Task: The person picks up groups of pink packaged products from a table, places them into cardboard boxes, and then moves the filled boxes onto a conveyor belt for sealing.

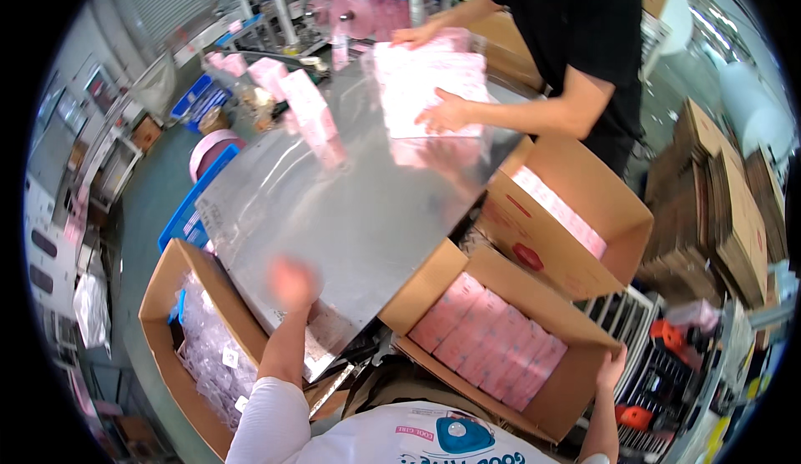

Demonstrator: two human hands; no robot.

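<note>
My left hand (292,283), smeared by motion, is over the near left part of the metal table (350,214); its fingers do not show clearly. My right hand (612,368) grips the right rim of an open cardboard box (434,279). Rows of pink packs (488,339) fill part of this box, with bare cardboard at its right end. Across the table, a co-worker in a black shirt has both hands on a block of pink-and-white packs (430,84).
Another carton (567,251) with pink packs stands beyond mine on a roller conveyor (642,322). At left, a box (158,297) holds clear plastic bags (213,355). More pink packs (309,109) lie at the table's far left. Flattened cartons (709,205) lean at right.
</note>
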